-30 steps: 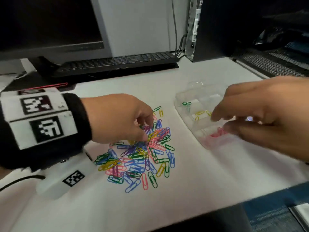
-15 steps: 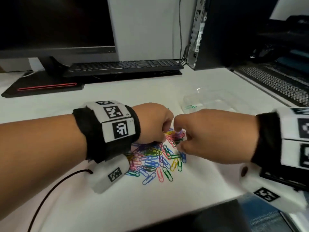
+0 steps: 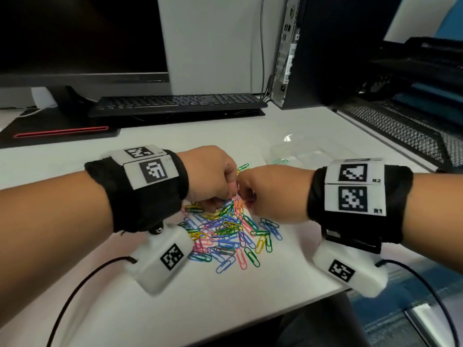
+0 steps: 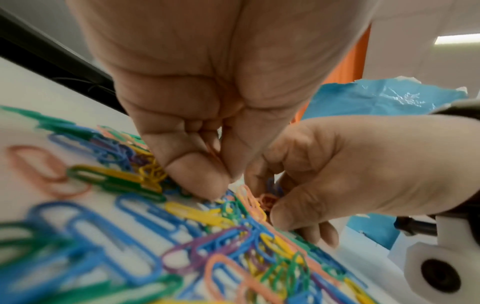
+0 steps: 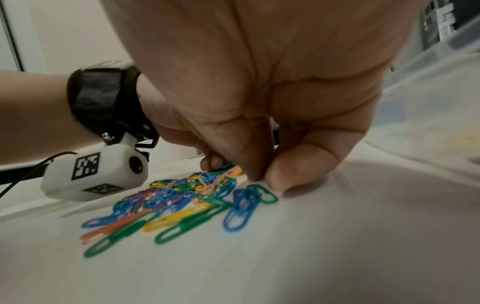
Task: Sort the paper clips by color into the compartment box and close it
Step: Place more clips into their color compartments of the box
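Right now both of my hands are curled down over a heap of paper clips (image 3: 226,229) on a white desk (image 3: 250,309), knuckles nearly touching.

My left hand (image 3: 213,176) has thumb and forefinger drawn together at the far edge of the heap, tips pressing into the tangle. The left wrist view hints at a thin reddish wire between them, but I cannot tell for certain that a clip is caught.

My right hand (image 3: 273,194) is just beside it, fingertips closed around a small orange-red clip (image 4: 267,200) at the heap's top.

The clips spread from under my fingertips back toward my wrists: blue, green, yellow, pink, purple, many overlapping or hooked together.

The clear compartment box (image 3: 300,152) sits open beyond my right hand, near but apart from the heap. A few green clips (image 3: 278,161) show in its nearest compartment.

I judge each clip to be very light, springy wire with a smooth, slippery coating, lying almost flat. I would pinch one by its rounded end, nail under the loop, and lift slowly, since linked neighbours may trail along and need shaking loose.
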Available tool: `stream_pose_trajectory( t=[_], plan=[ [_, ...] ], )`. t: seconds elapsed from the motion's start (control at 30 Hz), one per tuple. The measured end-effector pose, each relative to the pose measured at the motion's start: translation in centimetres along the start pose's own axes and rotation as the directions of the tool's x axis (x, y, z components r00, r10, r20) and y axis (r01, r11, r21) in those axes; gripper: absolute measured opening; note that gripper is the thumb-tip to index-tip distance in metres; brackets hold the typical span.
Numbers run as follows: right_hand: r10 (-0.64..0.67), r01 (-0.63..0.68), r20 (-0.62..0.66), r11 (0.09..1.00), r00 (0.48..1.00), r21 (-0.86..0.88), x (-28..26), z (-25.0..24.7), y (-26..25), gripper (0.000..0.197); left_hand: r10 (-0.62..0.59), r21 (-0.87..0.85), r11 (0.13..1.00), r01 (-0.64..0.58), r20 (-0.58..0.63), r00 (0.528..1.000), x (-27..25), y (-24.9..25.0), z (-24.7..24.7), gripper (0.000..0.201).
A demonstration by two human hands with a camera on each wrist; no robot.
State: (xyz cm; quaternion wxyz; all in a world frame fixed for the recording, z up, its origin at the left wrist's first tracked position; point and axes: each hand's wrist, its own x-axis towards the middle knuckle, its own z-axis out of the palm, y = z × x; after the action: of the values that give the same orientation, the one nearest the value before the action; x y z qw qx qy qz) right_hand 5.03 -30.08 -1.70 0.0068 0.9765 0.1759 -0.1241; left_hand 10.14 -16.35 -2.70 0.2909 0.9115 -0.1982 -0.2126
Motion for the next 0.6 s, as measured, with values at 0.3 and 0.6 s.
stream_pose_trajectory(
  t=[0.3,0.6],
  plan=[
    [0.101,-0.112,0.049,0.863,0.994,0.493,0.7,-0.5,1.2,0.008,-0.055,-0.203,0.978,0.041,-0.061,0.997,-0.6,-0.4,-1.5,0.015],
    [0.084,-0.054,0.019,0.439,0.996,0.897,-0.4,-0.9,3.1,0.017,-0.101,-0.681,0.729,0.073,-0.002,0.995,-0.9,0.4,-2.3,0.018]
  ],
)
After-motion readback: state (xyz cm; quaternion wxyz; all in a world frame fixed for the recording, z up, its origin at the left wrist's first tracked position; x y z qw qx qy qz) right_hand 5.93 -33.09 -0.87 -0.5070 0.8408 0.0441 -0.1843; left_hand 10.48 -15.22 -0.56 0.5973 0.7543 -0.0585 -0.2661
